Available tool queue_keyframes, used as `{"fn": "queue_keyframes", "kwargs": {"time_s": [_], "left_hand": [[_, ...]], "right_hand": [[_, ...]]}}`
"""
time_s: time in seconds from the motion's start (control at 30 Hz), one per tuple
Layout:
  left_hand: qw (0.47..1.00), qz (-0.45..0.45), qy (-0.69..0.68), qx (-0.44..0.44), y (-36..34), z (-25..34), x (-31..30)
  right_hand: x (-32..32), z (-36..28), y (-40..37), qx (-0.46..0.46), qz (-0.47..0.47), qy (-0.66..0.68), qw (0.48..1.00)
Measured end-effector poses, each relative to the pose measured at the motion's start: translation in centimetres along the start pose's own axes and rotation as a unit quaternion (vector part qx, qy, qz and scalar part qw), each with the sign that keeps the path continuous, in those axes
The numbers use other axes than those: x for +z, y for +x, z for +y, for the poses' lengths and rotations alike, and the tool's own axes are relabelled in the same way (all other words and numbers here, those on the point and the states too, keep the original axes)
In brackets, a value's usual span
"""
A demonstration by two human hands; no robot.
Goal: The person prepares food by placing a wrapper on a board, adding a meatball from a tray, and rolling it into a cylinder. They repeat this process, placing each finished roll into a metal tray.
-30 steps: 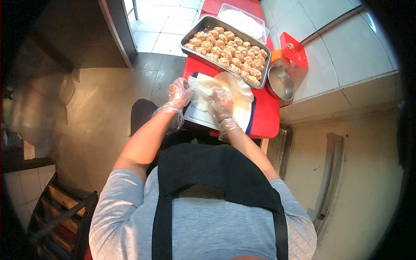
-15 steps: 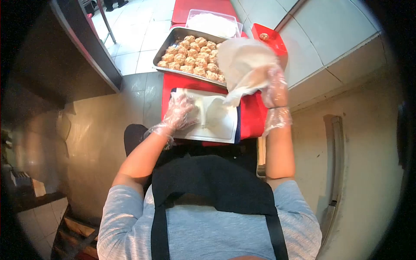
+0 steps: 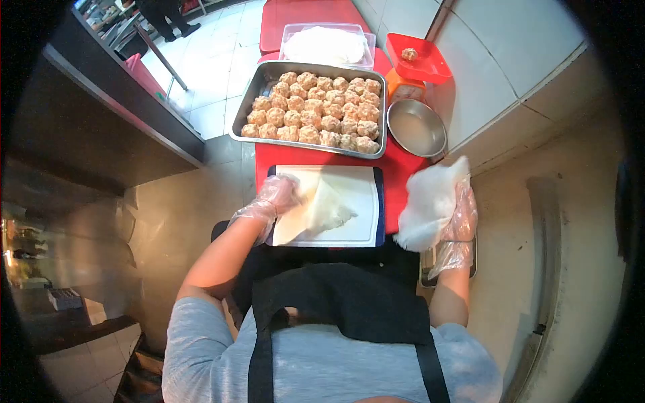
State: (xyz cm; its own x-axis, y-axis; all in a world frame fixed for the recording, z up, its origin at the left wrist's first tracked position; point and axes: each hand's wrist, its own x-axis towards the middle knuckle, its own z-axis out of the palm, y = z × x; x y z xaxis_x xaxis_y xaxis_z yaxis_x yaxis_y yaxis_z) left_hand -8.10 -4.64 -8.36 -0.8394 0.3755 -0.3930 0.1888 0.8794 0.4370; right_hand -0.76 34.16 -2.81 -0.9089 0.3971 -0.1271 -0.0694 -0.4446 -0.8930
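My left hand [image 3: 279, 193], in a clear plastic glove, is closed on the upper left part of a thin, pale wrapper sheet [image 3: 316, 213]. This sheet lies partly folded over a white cutting board [image 3: 363, 201] with a dark blue edge. Off to the right of the board, my gloved right hand [image 3: 462, 215] grips a limp white sheet [image 3: 426, 205], held up in the air and slightly blurred. Its fingers are partly hidden behind that sheet.
Beyond the board, a metal tray [image 3: 306, 149] holds rows of lumpy meatballs [image 3: 309, 107]. A steel bowl [image 3: 416, 127] stands beside an orange scale [image 3: 405, 87] with one ball in its red pan [image 3: 430, 64]. Further back is a plastic container [image 3: 326, 46]; a person's legs [image 3: 164, 20] show far left.
My right hand has come down towards me with the white sheet, uncovering the steel bowl and the tray's right side. My left fingers have curled onto the sheet on the board.
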Motion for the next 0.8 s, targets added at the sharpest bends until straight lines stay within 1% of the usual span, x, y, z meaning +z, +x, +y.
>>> {"fn": "queue_keyframes", "kwargs": {"time_s": [0.03,0.07,0.1,0.13,0.17,0.23,0.3,0.37,0.4,0.5,0.53,0.57,0.63,0.67,0.7,0.73,0.77,0.8], "left_hand": [[0.998,-0.048,0.034,0.026,-0.1,1.0,-0.9],[0.991,-0.097,0.005,0.088,0.0,1.8,-1.6],[0.979,-0.115,-0.133,0.107,0.1,2.9,-3.1],[0.946,-0.132,-0.269,0.122,0.0,4.3,-5.1],[0.894,-0.147,-0.401,0.135,0.2,5.5,-7.1],[0.855,-0.058,-0.498,0.135,2.0,6.9,-11.0],[0.817,0.028,-0.544,0.191,6.0,7.5,-15.3],[0.798,0.119,-0.549,0.217,10.4,7.0,-18.6],[0.793,0.160,-0.552,0.201,12.2,7.4,-20.4],[0.788,0.265,-0.537,0.146,16.2,7.6,-23.3],[0.823,0.313,-0.473,0.015,17.0,8.0,-23.6],[0.845,0.266,-0.454,0.095,17.4,7.9,-23.1],[0.865,0.169,-0.401,0.251,16.0,8.7,-21.6],[0.890,0.123,-0.366,0.241,14.8,9.3,-19.6],[0.913,0.076,-0.327,0.233,13.6,9.9,-17.6],[0.919,0.012,-0.253,0.302,13.0,9.4,-15.6],[0.915,-0.047,-0.198,0.348,10.4,10.5,-14.2],[0.896,-0.061,-0.184,0.400,8.3,11.2,-12.3]], "right_hand": [[-1.2,1.5,0.5,-0.007,-0.005,-0.029,1.000],[-2.7,3.3,1.2,-0.015,-0.009,-0.059,0.998],[-3.6,4.4,1.5,-0.022,-0.011,-0.089,0.996],[-2.8,3.8,0.9,-0.014,-0.038,-0.116,0.992],[-2.7,4.2,0.7,0.004,-0.030,-0.100,0.995],[-2.7,4.8,0.2,0.037,-0.014,-0.066,0.997],[-2.7,4.9,-0.3,0.050,-0.017,-0.096,0.994],[-2.5,4.8,-0.8,0.062,-0.019,-0.128,0.990],[-2.0,4.6,-1.0,0.073,-0.004,-0.142,0.987],[-2.9,5.7,-1.4,-0.015,-0.025,-0.271,0.962],[-2.7,5.4,-1.6,-0.006,-0.057,-0.262,0.963],[-2.3,5.0,-1.7,-0.012,-0.085,-0.270,0.959],[0.2,2.6,-1.9,-0.022,-0.140,-0.285,0.948],[0.9,1.7,-1.5,-0.084,-0.177,-0.365,0.910],[1.8,1.1,-1.0,-0.056,-0.209,-0.359,0.908],[2.9,0.7,-0.6,-0.026,-0.241,-0.353,0.904],[3.9,0.1,-0.5,0.006,-0.271,-0.346,0.898],[5.3,-0.7,-0.6,0.025,-0.312,-0.304,0.900]]}}
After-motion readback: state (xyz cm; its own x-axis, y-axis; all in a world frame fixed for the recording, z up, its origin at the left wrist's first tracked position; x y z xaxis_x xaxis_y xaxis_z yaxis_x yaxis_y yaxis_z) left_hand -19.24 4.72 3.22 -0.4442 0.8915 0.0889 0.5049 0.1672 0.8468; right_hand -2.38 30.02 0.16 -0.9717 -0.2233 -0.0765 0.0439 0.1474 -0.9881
